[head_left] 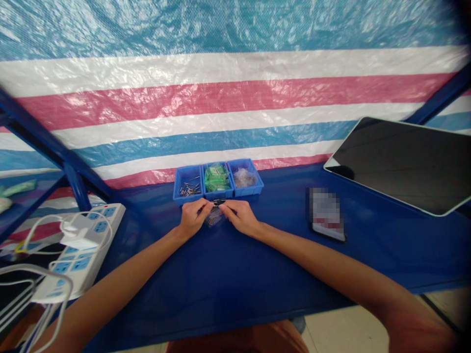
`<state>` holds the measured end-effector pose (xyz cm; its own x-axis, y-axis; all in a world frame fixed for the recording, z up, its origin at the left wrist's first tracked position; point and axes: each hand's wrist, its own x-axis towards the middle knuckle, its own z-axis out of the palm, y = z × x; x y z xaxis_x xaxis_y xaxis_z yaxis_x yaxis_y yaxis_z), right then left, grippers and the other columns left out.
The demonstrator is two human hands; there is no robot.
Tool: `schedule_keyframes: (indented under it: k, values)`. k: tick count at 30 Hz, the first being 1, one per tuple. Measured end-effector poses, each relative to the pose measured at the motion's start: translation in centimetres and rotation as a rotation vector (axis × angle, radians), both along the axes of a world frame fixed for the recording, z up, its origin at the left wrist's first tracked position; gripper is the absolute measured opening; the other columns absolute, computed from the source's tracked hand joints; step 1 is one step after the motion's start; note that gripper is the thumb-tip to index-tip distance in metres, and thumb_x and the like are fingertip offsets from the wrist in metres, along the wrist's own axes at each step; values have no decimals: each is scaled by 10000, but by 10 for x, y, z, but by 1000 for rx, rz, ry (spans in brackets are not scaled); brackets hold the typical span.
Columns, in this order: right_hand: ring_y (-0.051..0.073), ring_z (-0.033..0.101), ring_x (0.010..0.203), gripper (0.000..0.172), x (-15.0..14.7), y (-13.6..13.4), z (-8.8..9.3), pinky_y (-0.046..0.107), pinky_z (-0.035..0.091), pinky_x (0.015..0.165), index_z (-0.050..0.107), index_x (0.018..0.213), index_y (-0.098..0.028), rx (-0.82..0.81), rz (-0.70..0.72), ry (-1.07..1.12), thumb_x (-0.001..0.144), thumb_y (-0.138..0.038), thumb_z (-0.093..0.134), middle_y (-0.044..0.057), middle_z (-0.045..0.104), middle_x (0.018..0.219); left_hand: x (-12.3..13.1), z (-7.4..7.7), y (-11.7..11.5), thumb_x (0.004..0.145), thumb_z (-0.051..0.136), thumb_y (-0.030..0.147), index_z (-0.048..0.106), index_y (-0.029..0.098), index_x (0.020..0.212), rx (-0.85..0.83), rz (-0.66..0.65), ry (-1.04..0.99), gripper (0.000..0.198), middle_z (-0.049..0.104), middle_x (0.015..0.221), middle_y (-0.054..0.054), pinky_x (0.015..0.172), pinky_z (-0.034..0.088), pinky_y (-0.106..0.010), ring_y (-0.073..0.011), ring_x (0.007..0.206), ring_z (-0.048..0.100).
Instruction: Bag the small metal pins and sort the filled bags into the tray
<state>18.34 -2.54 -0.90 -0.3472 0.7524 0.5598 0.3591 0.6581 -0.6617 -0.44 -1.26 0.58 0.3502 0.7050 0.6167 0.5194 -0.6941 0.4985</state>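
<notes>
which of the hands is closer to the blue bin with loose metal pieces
Left. The left hand is just in front of the bin; the right hand is farther, off to the right.

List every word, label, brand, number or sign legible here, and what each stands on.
No text can be read anywhere.
Pixelated flat object: any lettering is obscured.
Power strip: any markings are too small to read.
Clear bag and green packets: any print is too small or blurred.
Dark screen: no text shows.

bins point(249, 190): blue | tabletop point(206, 279): navy | tarp point(235, 100): striped (red, white, blue)
</notes>
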Motion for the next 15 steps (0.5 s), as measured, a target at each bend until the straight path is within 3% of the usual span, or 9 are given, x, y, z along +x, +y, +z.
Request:
schedule_keyframes:
  k: [15]
  values:
    - [105, 501, 561, 419, 0, 0, -1, 227, 359, 590, 554, 646, -165, -5, -84, -24, 962, -370, 370, -4, 540, 595, 1, -4, 3, 895, 521, 303, 665, 160, 736, 44, 34, 6, 258, 633, 571, 20, 571, 422, -188, -80, 536, 580]
